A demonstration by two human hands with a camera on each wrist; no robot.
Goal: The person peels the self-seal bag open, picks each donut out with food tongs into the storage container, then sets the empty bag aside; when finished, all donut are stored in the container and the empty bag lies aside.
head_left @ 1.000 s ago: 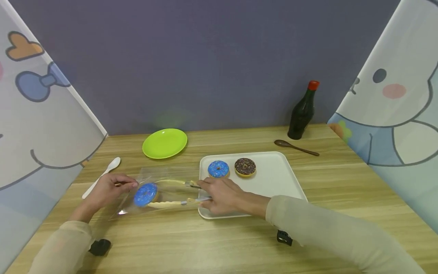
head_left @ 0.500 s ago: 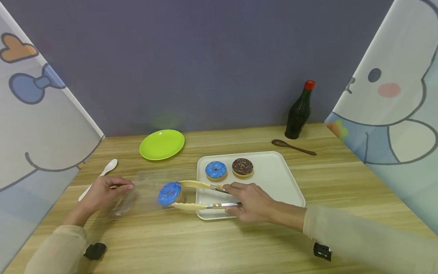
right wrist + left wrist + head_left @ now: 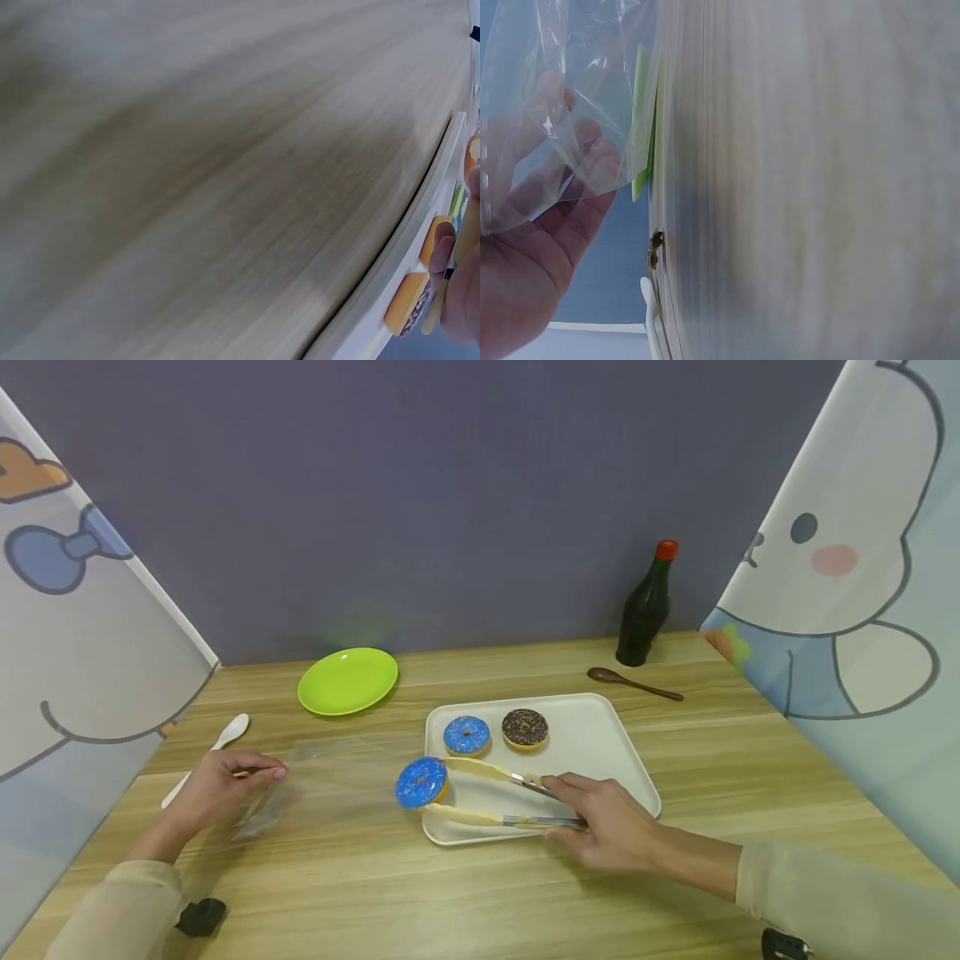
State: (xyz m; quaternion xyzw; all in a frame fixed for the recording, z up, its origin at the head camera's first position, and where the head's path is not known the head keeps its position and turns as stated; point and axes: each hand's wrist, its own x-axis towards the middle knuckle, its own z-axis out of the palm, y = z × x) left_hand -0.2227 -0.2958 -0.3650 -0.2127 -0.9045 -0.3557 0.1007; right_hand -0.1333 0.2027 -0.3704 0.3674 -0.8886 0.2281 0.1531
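Observation:
My left hand pinches the edge of a clear plastic bag; in the left wrist view the bag's film hangs over the fingers. With my right hand I grip a pair of tongs with cream tips and metal arms. Between the tips sits a blue-iced doughnut with sprinkles, tilted, at the left edge of the white tray. On the tray lie another blue doughnut and a chocolate one. The right wrist view catches only part of the right hand.
A green plate stands at the back left, and a white spoon lies beside the left hand. At the back right are a dark bottle with a red cap and a brown wooden spoon. Printed panels flank the table.
The tongs have drawn the blue doughnut rightward out of the bag to the tray's edge. My right hand has moved right; my left hand keeps its hold on the bag.

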